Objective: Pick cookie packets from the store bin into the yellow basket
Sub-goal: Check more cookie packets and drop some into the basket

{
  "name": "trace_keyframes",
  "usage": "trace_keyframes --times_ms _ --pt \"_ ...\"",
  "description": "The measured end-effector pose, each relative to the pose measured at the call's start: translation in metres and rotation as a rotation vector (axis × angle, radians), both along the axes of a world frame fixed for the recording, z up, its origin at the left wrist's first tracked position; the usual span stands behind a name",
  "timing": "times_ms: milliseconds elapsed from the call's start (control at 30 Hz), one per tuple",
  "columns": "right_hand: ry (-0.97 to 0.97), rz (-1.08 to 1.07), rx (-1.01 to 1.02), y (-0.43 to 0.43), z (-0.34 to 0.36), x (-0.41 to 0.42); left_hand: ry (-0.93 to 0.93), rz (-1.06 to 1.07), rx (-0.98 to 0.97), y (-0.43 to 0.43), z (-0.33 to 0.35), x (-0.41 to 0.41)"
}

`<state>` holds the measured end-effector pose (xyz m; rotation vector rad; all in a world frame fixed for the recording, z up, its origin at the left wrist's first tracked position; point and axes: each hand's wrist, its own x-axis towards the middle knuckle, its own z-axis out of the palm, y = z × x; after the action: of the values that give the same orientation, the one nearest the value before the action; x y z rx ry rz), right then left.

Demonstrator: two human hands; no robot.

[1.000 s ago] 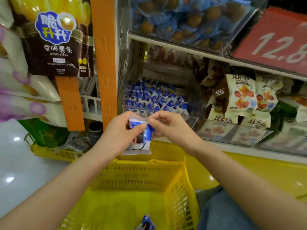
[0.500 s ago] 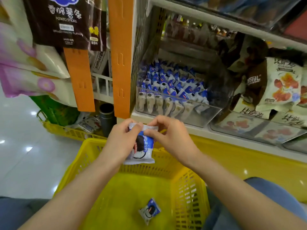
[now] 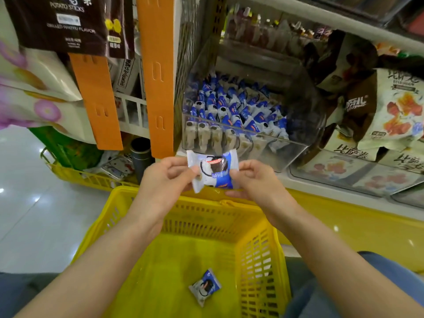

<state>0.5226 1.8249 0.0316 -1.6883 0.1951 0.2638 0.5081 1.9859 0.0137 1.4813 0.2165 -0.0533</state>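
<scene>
A white and blue cookie packet [image 3: 212,171] is held flat between both hands above the far rim of the yellow basket [image 3: 259,255]. My left hand [image 3: 165,177] pinches its left edge and my right hand [image 3: 254,180] pinches its right edge. One more cookie packet [image 3: 205,286] lies on the basket floor. Behind the hands, a clear store bin [image 3: 286,150] on the shelf holds several of the same blue and white packets [image 3: 234,109].
An orange shelf upright [image 3: 156,72] stands left of the bin. Snack bags [image 3: 399,106] fill the shelf to the right, and potato stick bags [image 3: 66,21] hang at top left. Another yellow basket [image 3: 78,175] with goods sits on the floor at left.
The packet has turned from upright to flat and facing me, and my hands have spread to its two side edges. The view has tilted down, showing more of the basket.
</scene>
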Motion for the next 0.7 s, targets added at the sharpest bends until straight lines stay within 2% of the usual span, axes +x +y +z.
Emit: trace_keyframes --times_ms 67,133,233,267,367,433,600,700 --pt "0.094 0.12 -0.011 0.002 -0.002 -0.005 -0.053 0.076 0.097 0.004 -0.003 0.002" --pt "0.092 0.198 -0.096 0.003 -0.005 -0.009 -0.121 0.101 0.219 0.006 -0.004 0.002" --pt "-0.084 0.342 -0.459 0.005 -0.009 -0.013 -0.247 0.065 0.436 0.006 -0.004 0.001" --pt "-0.149 0.375 -0.513 0.006 -0.01 -0.014 -0.307 0.048 0.524 0.005 -0.003 -0.001" --pt "-0.213 0.423 -0.449 0.013 -0.008 -0.017 -0.446 -0.026 0.669 0.002 -0.001 -0.008" --pt "-0.224 0.397 -0.445 0.014 -0.008 -0.017 -0.442 -0.034 0.647 0.0 0.0 -0.009" --pt "-0.171 0.283 -0.269 0.013 -0.007 -0.014 -0.233 -0.052 0.422 0.001 0.0 -0.002" --pt "-0.216 0.321 -0.308 0.015 -0.006 -0.015 -0.228 -0.037 0.426 0.005 0.001 -0.001"
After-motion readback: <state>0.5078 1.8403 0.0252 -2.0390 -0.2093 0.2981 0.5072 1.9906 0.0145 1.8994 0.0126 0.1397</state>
